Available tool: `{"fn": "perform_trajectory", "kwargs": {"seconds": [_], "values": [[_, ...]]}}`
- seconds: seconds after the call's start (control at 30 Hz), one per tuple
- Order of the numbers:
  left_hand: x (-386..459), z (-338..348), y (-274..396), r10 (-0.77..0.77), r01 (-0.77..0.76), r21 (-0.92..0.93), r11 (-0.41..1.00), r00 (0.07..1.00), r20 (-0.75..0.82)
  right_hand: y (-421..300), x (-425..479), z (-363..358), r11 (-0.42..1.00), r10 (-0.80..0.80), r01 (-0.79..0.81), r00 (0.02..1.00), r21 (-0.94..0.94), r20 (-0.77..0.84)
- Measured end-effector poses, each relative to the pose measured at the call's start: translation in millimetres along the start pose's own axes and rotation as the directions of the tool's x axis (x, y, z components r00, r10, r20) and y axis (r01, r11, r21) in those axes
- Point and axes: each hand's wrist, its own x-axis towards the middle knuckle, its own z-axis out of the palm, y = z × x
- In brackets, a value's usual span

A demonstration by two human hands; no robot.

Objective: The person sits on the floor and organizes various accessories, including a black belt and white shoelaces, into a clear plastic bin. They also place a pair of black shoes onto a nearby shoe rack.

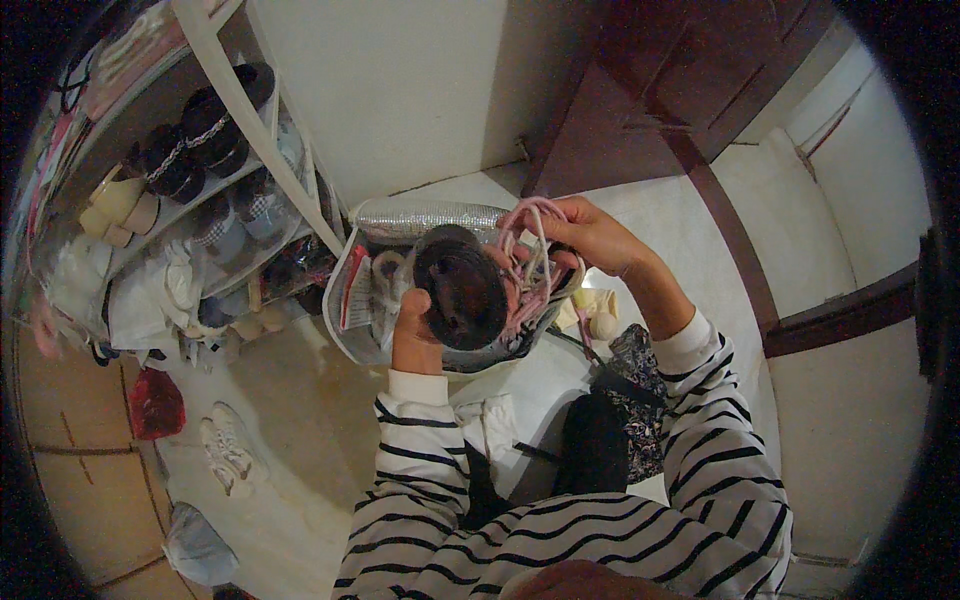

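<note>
My left hand (415, 326) grips a dark, glossy round object (465, 296), perhaps a cup or jar, with the thumb along its near side. Pink and whitish cords (529, 281) hang in loops from my right hand (604, 238), pinched between thumb and fingers. Both hands are above an open white-rimmed bin or bag (336, 330). Inside it lie a ring-shaped roll (390, 264) and a red-and-white packet (355, 291) bearing print. A silvery textured bundle (427, 217) lies along its far side. The cords partly hide the bin's right part.
A shoe rack (244, 127) with several shoes and bags stands at left. Pale sneakers (225, 450), a red bag (157, 403) and a grey plastic bag (196, 544) are on the floor. A patterned dark cloth (637, 405) lies near my right arm. Beyond is a brown door (600, 112).
</note>
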Motion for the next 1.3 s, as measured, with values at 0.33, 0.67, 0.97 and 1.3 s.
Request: {"fn": "perform_trajectory", "kwargs": {"seconds": [0.33, 0.67, 0.97, 1.3], "values": [[-9.0, -32.8, 33.5, 0.283, -0.209, -0.25, 0.946, 0.907, 0.313, 30.4, -19.5, -33.5, 0.854, 0.045, -0.103, 0.991, -0.511, -0.124], [-24.5, -19.7, 45.2, 0.36, -0.316, -0.306, 0.898, 0.927, 0.101, 33.0, -38.8, -71.3, 0.539, -0.125, -0.257, 0.917, -0.802, -0.378], [-19.7, -11.4, 33.3, 0.221, -0.226, -0.104, 0.968, 0.973, -0.06, -27.2, -149.5, -119.6, 0.959, 0.028, -0.17, 0.85, -0.225, -0.527], [-17.8, -21.3, -4.8, 0.133, 0.019, 0.314, 0.949, 0.879, -0.457, -41.2, -228.9, -144.3, 0.893, -0.012, -0.357, 0.59, -0.274, -0.807]]}}
